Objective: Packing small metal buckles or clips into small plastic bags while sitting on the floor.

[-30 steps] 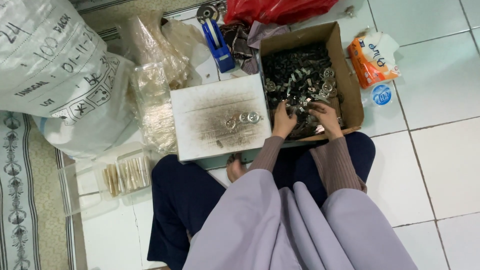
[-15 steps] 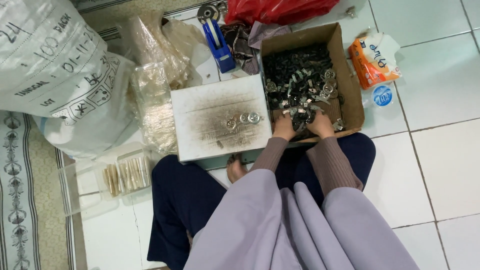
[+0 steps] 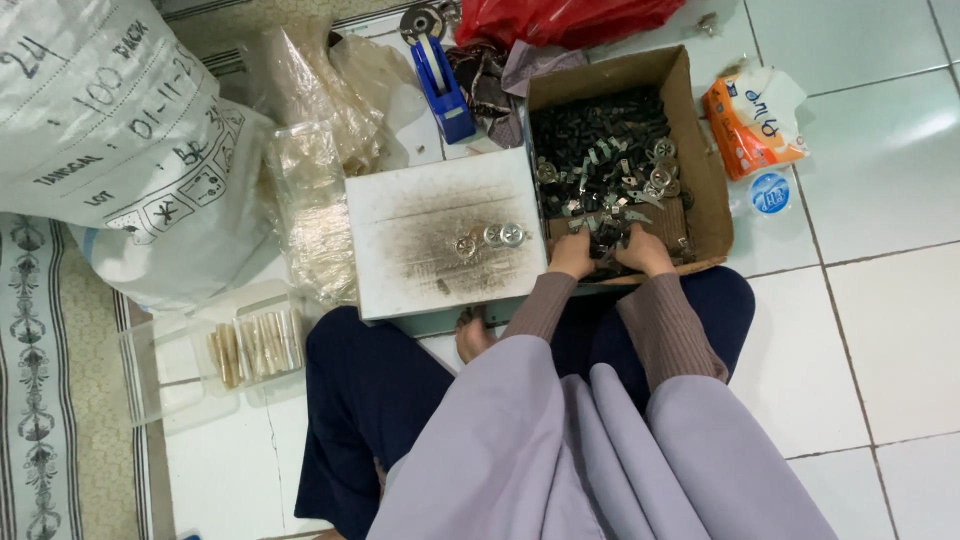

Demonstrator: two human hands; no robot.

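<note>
Hands working inside cardboard box (image 3: pixel 708 170): left hand (image 3: pixel 573 253) and right hand (image 3: pixel 643 250) are digging into metal parts (image 3: pixel 610 165); grip state unclear. Three discs (image 3: pixel 490 238) are lying on white board (image 3: pixel 440 235) beside it.

A cardboard box (image 3: pixel 700 170) sat at upper centre-right of the frame, with small metal parts (image 3: pixel 610 170) in it. Both hands, the left hand (image 3: pixel 572 255) and right hand (image 3: pixel 643 250), lay side by side in its lower edge. A flat board (image 3: pixel 420 240) lay just left of the box, three round pieces (image 3: pixel 490 238) on it. A tape dispenser (image 3: pixel 443 80) stood above the board, a large sack (image 3: pixel 100 140) at upper left, a clear tray (image 3: pixel 190 350) at lower left.
</note>
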